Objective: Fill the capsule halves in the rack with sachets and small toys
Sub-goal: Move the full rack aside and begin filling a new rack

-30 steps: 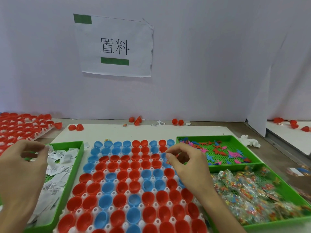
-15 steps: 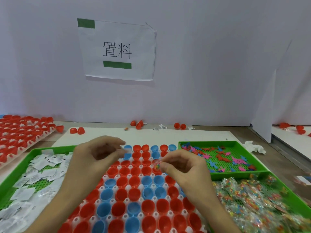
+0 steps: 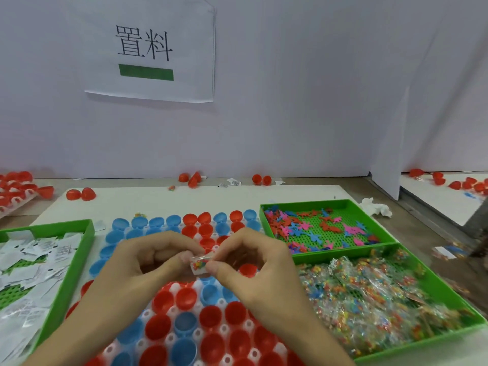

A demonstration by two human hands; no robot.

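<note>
1. Step in hand: sachet stage. Left hand (image 3: 148, 262) and right hand (image 3: 253, 265) meet over the middle of the white plastic rack (image 3: 173, 287). Both pinch one small clear sachet of coloured beads (image 3: 200, 265) btwn thumb and fingertips. The sachet is up in the air above the red and blue capsule halves (image 3: 163, 302), not in any of them yet.
2. Supplies, taken from the hands: green tray of clear bead packets (image 3: 422, 345) at 4 o'clock, green tray of flat pink, red and blue toy shapes (image 3: 303, 203) at 2 o'clock, and green tray of white printed paper sachets (image 3: 79, 265) at 9 o'clock.
3. Next move, my guess: one hand lets go and the other drops the sachet into an empty half nearby. The cups sit tight together, so the aim has to be clean. Then back to the 4 o'clock tray for another.
4. Hard to tell:
   - The halves under both hands are hidden.
   - The near rows at 6 o'clock and the 9 o'clock tray are cut off by the frame edge.
   - The halves I can see look empty, but I can't be sure for the far rows at 12 o'clock.
   - I can't say what exactly the fingers are doing to the sachet.
</note>
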